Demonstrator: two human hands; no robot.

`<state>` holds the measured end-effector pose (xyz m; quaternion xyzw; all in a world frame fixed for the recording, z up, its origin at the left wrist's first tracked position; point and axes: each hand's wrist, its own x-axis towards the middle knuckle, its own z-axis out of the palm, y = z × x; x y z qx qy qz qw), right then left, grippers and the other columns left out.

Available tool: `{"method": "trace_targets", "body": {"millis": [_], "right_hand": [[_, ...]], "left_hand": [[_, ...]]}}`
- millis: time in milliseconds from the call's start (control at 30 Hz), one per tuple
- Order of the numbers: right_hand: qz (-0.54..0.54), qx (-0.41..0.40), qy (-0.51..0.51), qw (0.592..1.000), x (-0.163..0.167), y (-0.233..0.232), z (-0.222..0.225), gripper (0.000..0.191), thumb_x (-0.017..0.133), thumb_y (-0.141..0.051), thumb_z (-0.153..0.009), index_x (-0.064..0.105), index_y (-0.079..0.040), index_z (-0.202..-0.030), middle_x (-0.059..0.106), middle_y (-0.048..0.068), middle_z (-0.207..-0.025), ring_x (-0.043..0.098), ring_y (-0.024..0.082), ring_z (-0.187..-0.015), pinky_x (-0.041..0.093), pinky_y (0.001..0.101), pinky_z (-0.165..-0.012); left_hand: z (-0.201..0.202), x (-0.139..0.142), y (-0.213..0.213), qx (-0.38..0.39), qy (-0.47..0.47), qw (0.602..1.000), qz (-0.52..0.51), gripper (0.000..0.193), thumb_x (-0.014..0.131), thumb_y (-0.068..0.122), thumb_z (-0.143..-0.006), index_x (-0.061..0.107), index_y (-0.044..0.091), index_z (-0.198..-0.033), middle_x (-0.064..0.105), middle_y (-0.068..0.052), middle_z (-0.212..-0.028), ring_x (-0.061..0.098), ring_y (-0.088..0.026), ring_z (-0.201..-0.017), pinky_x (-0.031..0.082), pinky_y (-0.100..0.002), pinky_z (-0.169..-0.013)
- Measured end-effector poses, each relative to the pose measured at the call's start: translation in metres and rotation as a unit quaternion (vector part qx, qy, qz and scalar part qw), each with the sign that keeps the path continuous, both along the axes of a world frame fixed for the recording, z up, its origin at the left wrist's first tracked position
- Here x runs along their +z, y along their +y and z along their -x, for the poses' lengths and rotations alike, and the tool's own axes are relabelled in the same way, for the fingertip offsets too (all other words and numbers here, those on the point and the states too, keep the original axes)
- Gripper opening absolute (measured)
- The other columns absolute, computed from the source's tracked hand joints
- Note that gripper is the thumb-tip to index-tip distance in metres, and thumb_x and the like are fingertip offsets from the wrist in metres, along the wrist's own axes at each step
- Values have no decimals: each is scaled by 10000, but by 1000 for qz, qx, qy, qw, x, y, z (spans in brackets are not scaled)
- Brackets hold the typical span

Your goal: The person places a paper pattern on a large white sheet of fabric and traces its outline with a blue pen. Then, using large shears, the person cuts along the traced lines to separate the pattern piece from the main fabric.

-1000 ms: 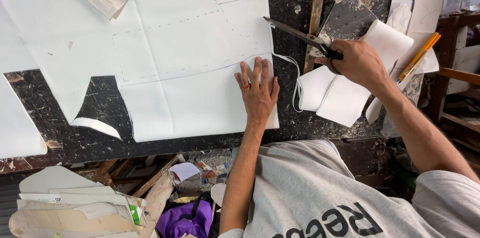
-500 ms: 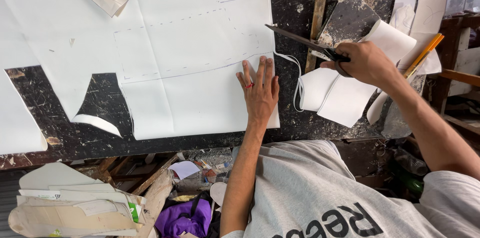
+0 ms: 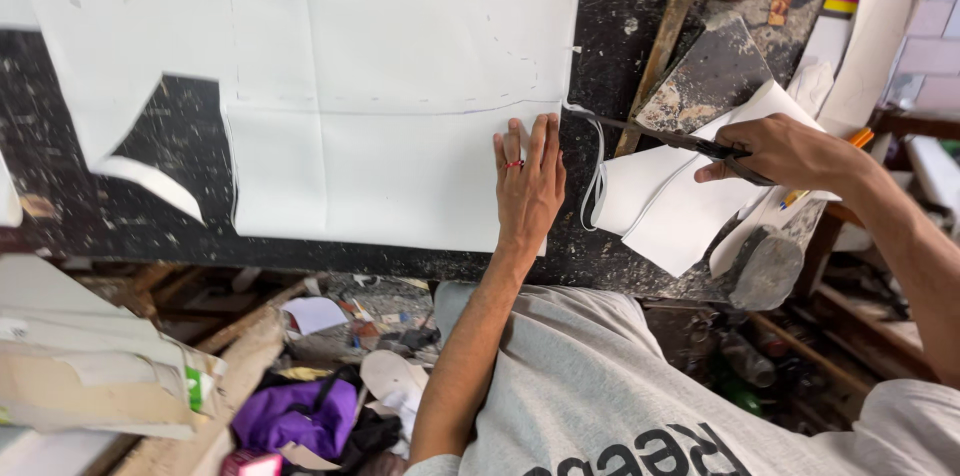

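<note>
Two hands (image 3: 528, 186) (image 3: 780, 151), one scissors (image 3: 670, 139), one white sheet (image 3: 380, 86)

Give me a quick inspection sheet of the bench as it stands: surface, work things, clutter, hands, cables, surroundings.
Surface: dark, scuffed workbench, mostly covered.
Job's things: large white sheet with faint marked lines and a cut-out notch at its left; scissors at its right edge; thin cut strip hanging off.
Clutter: white offcuts, wooden strip, dark slab.
Grippers: left hand flat on the sheet; right hand grips the scissors.
Cables: nothing seen.
Surroundings: purple cloth and scraps on the floor; stacked boards at left.
</note>
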<state>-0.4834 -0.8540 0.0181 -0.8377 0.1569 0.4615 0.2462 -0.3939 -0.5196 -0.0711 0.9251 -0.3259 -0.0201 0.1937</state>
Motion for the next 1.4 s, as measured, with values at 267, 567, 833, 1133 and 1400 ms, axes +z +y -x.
{"method": "trace_targets", "body": {"millis": [267,567,833,1133,1400], "right_hand": [[7,34,38,999,-24,-19,-30,610,549,-679,-844,722,-96,-893,629,55,-588,630,198,-517,468,432,-477],[-25,52,6,998,-22,-15,-40,567,581,-614,-874,715,-63,-866,629,43,-585,619,190,-511,484,415,-473],[-19,50,10,999,-26,-7,-47,438,587,-501,-865,738,-150,-1079,680,41,-643,664,165,-551,536,412,-479],[4,75,17,997,-17,-2,-64,452,619,-507,-868,785,-97,-961,697,59,-625,667,159,-537,527,384,-479],[33,130,-30,990,-5,5,-77,561,634,-607,-826,770,-79,-959,705,122,-633,636,208,-449,503,427,-441]], "left_hand": [[-2,-1,-4,9,-9,999,36,588,602,274,-1026,412,112,-1558,421,-73,-1538,380,-384,-1487,309,-540,-1277],[3,-30,-3,8,-26,998,49,605,552,345,-1063,358,165,-1607,363,-55,-1600,282,-340,-1528,257,-535,-1300],[5,-31,-2,8,-14,999,41,605,529,346,-1076,330,178,-1621,336,-42,-1627,246,-337,-1544,227,-545,-1312],[4,-32,-3,2,-11,999,49,594,520,351,-1077,341,177,-1616,336,-38,-1625,239,-348,-1540,212,-565,-1309],[5,-34,-2,4,-13,999,49,586,509,348,-1091,332,176,-1622,344,-33,-1623,246,-346,-1543,222,-569,-1310]]}}
